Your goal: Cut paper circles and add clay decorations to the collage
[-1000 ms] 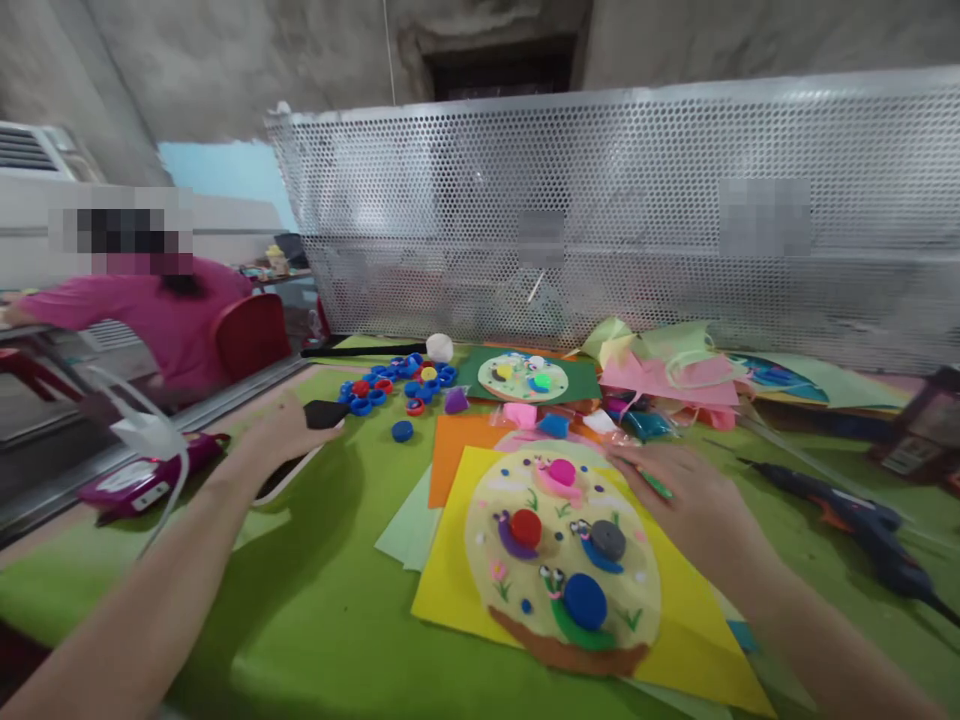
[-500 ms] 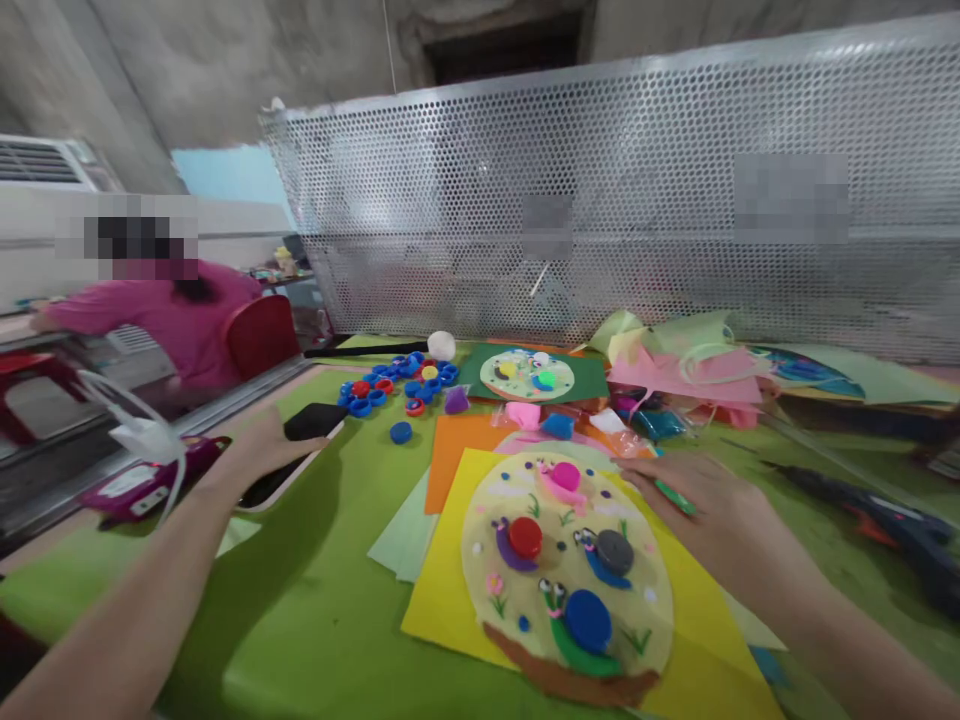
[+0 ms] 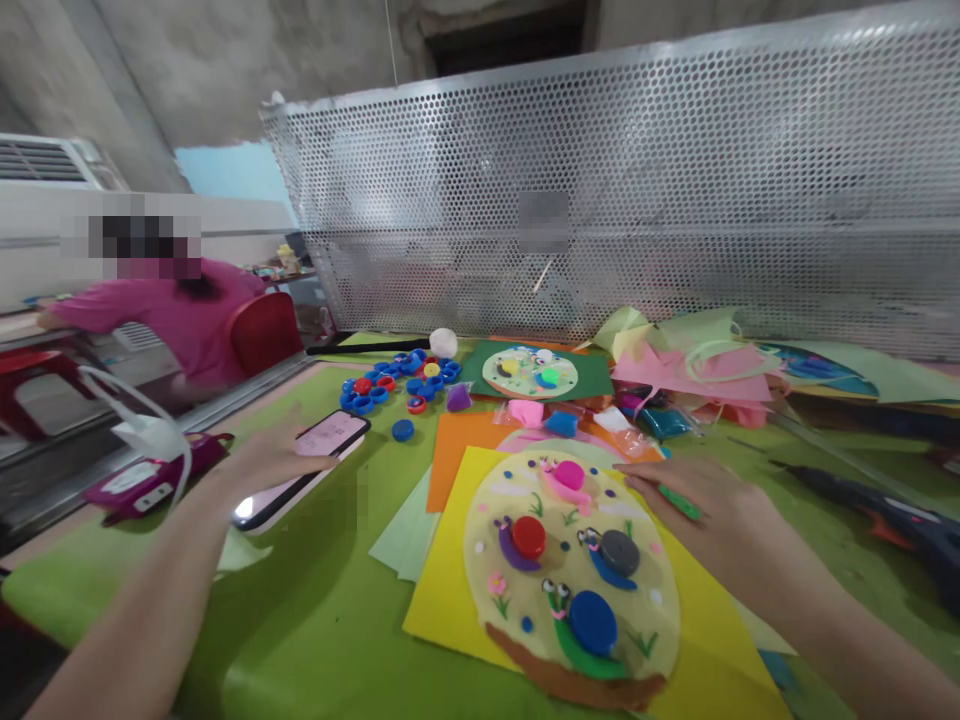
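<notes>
My left hand (image 3: pixel 270 455) rests at the near side of a smartphone (image 3: pixel 334 432) with a lit screen. Its thumb stretches across the phone and the other fingers are blurred. My right hand (image 3: pixel 712 505) is closed around a small green tool (image 3: pixel 680 502), mostly hidden by the fingers; its fingertips lie at the upper right edge of a round cream clay picture (image 3: pixel 517 610). On that disc sit snails with pink, red, grey and blue bottle-cap shells. Under it lies a yellow sheet (image 3: pixel 442 590).
Blue and red bottle caps (image 3: pixel 364 402), clay packets (image 3: pixel 561 423) and a second snail picture (image 3: pixel 517 385) lie farther back. A glue gun (image 3: pixel 885 510) is at right, a purple power strip (image 3: pixel 157 485) at left. Behind stands a perforated metal panel (image 3: pixel 450 220); a person in pink (image 3: pixel 165 310) sits beyond.
The phone's screen has gone from dark to lit, and my left hand has shifted slightly over it. My right hand stays nearly in place with the green tool.
</notes>
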`<action>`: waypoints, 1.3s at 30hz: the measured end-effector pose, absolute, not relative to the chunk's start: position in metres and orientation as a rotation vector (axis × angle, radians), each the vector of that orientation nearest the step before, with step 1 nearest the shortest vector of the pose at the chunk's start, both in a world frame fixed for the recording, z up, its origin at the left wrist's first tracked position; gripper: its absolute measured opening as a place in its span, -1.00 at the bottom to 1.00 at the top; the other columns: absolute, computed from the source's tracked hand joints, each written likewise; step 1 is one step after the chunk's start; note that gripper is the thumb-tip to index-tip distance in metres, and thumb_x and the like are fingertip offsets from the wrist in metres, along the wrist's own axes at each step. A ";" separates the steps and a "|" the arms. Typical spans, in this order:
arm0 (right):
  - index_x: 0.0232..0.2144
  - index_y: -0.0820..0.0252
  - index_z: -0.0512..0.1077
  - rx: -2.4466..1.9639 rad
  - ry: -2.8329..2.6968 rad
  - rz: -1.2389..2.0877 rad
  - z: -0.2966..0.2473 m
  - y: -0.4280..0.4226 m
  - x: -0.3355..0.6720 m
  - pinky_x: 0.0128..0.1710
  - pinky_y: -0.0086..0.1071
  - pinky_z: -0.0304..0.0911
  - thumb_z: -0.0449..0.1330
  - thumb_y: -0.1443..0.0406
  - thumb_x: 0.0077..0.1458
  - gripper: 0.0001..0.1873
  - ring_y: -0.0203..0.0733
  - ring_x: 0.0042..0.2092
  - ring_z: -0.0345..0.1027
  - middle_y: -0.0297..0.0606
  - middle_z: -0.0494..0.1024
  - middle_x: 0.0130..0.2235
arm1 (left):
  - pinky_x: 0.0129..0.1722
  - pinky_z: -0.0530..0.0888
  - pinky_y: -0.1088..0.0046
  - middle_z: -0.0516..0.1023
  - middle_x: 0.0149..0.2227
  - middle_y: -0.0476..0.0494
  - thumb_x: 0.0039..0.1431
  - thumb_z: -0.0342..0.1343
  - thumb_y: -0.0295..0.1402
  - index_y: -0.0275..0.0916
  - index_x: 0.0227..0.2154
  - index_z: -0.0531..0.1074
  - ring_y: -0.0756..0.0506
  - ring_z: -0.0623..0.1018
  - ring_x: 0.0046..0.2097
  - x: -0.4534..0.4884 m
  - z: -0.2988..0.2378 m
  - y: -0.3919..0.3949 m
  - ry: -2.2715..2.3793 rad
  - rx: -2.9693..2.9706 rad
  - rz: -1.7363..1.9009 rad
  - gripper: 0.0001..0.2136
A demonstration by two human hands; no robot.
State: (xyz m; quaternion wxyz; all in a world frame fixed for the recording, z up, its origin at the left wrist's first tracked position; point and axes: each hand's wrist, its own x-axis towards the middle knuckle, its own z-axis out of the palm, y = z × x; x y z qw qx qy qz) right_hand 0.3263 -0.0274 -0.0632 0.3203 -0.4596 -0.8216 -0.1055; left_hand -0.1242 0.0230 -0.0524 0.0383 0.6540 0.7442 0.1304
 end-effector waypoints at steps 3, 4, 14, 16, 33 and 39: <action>-0.33 0.13 0.50 -1.304 -2.163 -0.176 -0.065 -0.027 0.326 -0.38 -0.23 0.41 -0.08 0.21 0.21 -0.64 -0.08 -0.33 0.49 -0.22 0.61 -0.32 | 0.02 0.30 0.05 0.29 0.13 -0.43 0.13 -0.03 0.00 -0.43 0.00 0.27 -0.37 0.31 0.13 -0.123 -0.052 0.025 2.262 1.996 0.349 -0.43; -0.33 0.11 0.50 -1.326 -2.163 -0.143 -0.066 -0.026 0.326 -0.37 -0.24 0.42 -0.07 0.22 0.19 -0.66 -0.08 -0.33 0.49 -0.23 0.61 -0.32 | 0.03 0.30 0.04 0.30 0.13 -0.38 0.14 -0.03 -0.03 -0.37 0.00 0.28 -0.33 0.33 0.12 -0.122 -0.052 0.025 2.261 1.993 0.342 -0.48; -0.20 0.15 0.47 -1.401 -2.078 0.081 -0.069 -0.022 0.324 -0.25 -0.23 0.42 -0.06 0.24 0.15 -0.67 -0.05 -0.19 0.49 -0.19 0.59 -0.20 | -0.03 0.30 -0.02 0.36 0.06 -0.53 0.11 -0.02 -0.04 -0.50 0.10 0.07 -0.47 0.32 0.10 -0.088 -0.034 0.015 2.254 2.104 0.566 -0.34; -0.10 0.14 0.40 -1.391 -2.037 0.175 -0.067 -0.024 0.322 -0.25 -0.28 0.42 -0.05 0.28 0.13 -0.66 -0.09 -0.20 0.50 -0.22 0.60 -0.21 | 0.05 0.19 -0.08 0.29 0.11 -0.53 0.16 -0.06 -0.09 -0.48 0.11 0.04 -0.45 0.25 0.15 -0.064 -0.030 0.013 2.206 2.227 0.714 -0.40; 0.17 -0.03 -0.03 -1.133 -2.000 0.516 -0.057 -0.055 0.293 -0.16 -0.33 0.38 0.05 0.38 0.13 -0.41 -0.24 -0.19 0.48 -0.36 0.59 -0.28 | 0.07 0.30 -0.02 0.35 0.12 -0.34 0.16 -0.02 -0.41 -0.19 0.25 -0.32 -0.22 0.31 0.14 0.082 -0.070 -0.056 0.799 2.540 0.915 -0.31; 0.15 -0.04 -0.03 -1.177 -2.085 0.482 -0.057 -0.060 0.291 -0.15 -0.34 0.36 0.10 0.35 0.12 -0.40 -0.25 -0.13 0.44 -0.43 0.60 -0.30 | -0.02 0.45 0.06 0.42 0.06 -0.36 0.13 -0.04 -0.44 -0.27 0.25 -0.29 -0.20 0.39 0.09 0.079 -0.068 -0.059 0.745 2.549 0.922 -0.31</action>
